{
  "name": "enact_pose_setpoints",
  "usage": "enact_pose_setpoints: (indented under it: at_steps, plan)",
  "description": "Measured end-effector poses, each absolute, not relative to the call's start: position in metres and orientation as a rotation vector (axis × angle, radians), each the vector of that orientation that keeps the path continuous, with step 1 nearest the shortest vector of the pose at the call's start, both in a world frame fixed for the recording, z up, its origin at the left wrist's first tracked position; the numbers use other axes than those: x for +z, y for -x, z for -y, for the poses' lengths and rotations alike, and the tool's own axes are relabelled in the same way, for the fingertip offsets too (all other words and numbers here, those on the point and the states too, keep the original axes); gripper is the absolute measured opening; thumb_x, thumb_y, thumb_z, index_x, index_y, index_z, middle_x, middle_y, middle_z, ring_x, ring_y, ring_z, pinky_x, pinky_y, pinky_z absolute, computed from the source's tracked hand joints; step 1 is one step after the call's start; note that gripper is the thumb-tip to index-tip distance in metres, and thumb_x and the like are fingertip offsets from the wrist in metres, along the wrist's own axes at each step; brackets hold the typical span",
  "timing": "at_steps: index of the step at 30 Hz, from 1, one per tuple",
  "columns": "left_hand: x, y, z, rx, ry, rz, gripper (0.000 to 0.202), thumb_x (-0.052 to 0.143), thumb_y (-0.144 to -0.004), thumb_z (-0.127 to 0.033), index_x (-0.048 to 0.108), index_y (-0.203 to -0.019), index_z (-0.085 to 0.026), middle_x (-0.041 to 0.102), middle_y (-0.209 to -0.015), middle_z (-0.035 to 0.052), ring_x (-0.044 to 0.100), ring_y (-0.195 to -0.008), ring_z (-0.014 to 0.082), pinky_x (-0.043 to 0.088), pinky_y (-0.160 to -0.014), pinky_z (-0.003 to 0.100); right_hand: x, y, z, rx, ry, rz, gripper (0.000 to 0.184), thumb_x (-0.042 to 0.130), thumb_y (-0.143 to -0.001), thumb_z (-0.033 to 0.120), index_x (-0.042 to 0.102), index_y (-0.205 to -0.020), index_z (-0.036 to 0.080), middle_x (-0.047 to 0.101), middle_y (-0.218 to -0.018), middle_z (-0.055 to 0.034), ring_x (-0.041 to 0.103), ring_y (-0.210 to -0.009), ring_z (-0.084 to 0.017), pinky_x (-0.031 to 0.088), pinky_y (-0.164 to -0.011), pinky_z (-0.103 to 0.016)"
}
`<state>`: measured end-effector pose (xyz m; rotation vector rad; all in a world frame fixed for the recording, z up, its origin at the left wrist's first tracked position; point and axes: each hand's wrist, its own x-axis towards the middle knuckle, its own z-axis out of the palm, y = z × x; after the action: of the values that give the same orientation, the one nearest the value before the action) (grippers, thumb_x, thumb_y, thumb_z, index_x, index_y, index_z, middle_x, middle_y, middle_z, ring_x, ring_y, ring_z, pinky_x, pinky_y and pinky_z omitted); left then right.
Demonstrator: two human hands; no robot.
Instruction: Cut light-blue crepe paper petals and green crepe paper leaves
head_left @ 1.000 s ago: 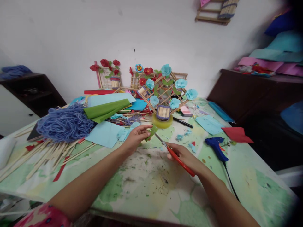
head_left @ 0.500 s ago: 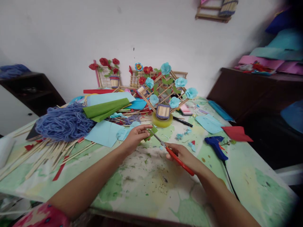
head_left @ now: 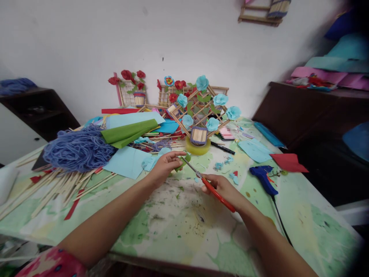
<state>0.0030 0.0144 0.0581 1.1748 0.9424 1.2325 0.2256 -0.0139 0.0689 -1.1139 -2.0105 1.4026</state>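
My left hand (head_left: 168,165) pinches a small piece of green paper (head_left: 186,159) between thumb and fingers, above the middle of the table. My right hand (head_left: 220,188) grips a pair of scissors with red handles (head_left: 215,190). The metal blades point up and left, with their tips at the green piece beside my left fingertips. Behind the hands, a lattice frame of thin sticks with light blue paper flowers (head_left: 212,124) leans upright near a yellow roll of tape (head_left: 198,149). Small green scraps (head_left: 181,188) lie on the tablecloth below the blades.
On the left lie a heap of blue yarn (head_left: 79,150), wooden sticks (head_left: 57,188) and folded green paper (head_left: 129,132). A blue glue gun (head_left: 264,179) with a black cord rests at right, near red paper (head_left: 290,162). Frames with red flowers (head_left: 126,75) stand against the wall.
The scissor blades have shifted slightly up and left across the green piece, closer to my left fingertips. Both hands stay in nearly the same place.
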Motion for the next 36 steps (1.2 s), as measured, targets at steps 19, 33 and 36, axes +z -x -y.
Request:
enact_pose_setpoints:
  at_steps: [19,33,36]
  plan:
    - [0.042,-0.046,0.024,1.086,-0.563,-0.91,0.027,0.065,-0.066,0.001,0.054,-0.083,-0.016,0.06,-0.074,0.0005,0.062,-0.067,0.0108,0.054,-0.068,0.025,0.034,-0.198,0.019,1.277,1.097,1.342,0.06,0.076,-0.051,0.024,0.052,-0.106,0.019,0.064,-0.078,-0.0011,0.061,-0.07,-0.016,0.05,-0.065,-0.029]
    - [0.039,-0.051,0.03,1.154,-0.631,-0.966,0.026,0.064,-0.067,0.003,0.057,-0.084,-0.015,0.063,-0.072,-0.0003,0.061,-0.066,0.0079,0.053,-0.068,0.019,0.029,-0.198,0.017,1.178,1.139,1.276,0.056,0.07,-0.055,0.018,0.051,-0.107,0.018,0.063,-0.077,-0.0004,0.058,-0.062,-0.012,0.047,-0.06,-0.026]
    - [0.038,-0.051,0.03,1.129,-0.645,-0.973,0.028,0.064,-0.067,0.003,0.057,-0.087,-0.015,0.065,-0.077,0.0014,0.062,-0.066,0.0076,0.052,-0.066,0.017,0.032,-0.198,0.018,1.178,1.141,1.26,0.054,0.067,-0.055,0.017,0.05,-0.106,0.018,0.059,-0.068,0.0029,0.053,-0.056,-0.01,0.045,-0.056,-0.024]
